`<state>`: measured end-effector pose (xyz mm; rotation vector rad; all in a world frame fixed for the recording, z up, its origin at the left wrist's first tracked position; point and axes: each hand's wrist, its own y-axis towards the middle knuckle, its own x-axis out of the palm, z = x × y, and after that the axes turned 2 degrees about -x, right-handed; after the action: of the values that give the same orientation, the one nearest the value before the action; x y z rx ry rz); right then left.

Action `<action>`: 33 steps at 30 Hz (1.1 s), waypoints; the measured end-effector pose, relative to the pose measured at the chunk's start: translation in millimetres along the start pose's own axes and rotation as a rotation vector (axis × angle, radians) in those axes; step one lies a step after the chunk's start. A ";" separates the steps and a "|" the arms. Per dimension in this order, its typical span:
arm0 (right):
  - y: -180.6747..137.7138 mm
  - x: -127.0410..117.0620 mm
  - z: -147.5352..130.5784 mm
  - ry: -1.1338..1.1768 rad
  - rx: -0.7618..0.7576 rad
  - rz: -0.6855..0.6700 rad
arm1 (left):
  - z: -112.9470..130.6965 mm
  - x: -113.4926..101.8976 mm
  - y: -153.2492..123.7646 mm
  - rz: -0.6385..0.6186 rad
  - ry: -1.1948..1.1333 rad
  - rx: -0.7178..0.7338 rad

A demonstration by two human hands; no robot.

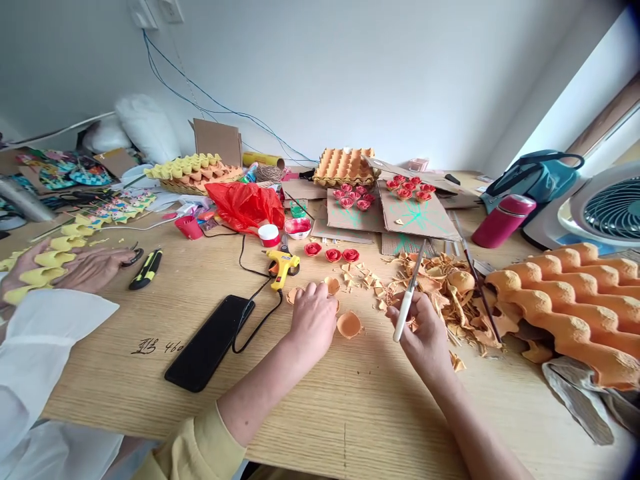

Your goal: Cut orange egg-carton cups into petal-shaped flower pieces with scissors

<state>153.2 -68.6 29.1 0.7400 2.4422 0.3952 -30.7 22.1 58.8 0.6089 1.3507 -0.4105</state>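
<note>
My left hand (314, 319) rests knuckles-up on the wooden table (320, 400), fingers curled over small orange egg-carton pieces (330, 285); what lies under the fingers is hidden. A cut orange carton cup (349, 325) lies just right of it. My right hand (425, 330) grips white-handled scissors (409, 293), blades pointing up and away. A heap of orange carton scraps (445, 293) lies behind that hand. Three red paper roses (331, 253) sit in a row further back.
A yellow glue gun (283, 263) and a black phone (210, 341) lie left of my hands. An orange egg tray (575, 300) fills the right side. Another person's hand (85, 267) rests on yellow carton pieces at left. Cardboard sheets with red roses (395, 207), a pink bottle (503, 220) and a fan (607, 207) stand behind.
</note>
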 end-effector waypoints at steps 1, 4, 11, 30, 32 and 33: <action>-0.7 0.2 -0.7 -0.011 -0.018 -0.012 | 0.8 0.9 0.3 0.008 0.002 -0.003; -2.1 -0.1 -0.5 -0.025 -0.047 -0.031 | 0.7 2.4 0.5 0.002 0.019 -0.011; -2.2 -1.4 -0.6 -0.033 -0.068 -0.014 | 6.2 -10.7 7.9 0.042 -0.002 0.113; -1.9 -7.6 3.7 0.020 -0.007 0.031 | 4.2 -2.1 33.5 -0.045 -0.160 0.325; -3.4 -7.2 8.6 0.011 -0.019 0.024 | -3.1 -1.9 18.5 -0.034 -0.231 0.393; -3.9 -6.5 12.0 0.011 -0.031 0.019 | -6.3 -0.3 11.1 -0.028 -0.260 0.424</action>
<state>163.1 -74.0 20.5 0.7500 2.4350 0.4446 -28.9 34.7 60.3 0.8536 1.0285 -0.7826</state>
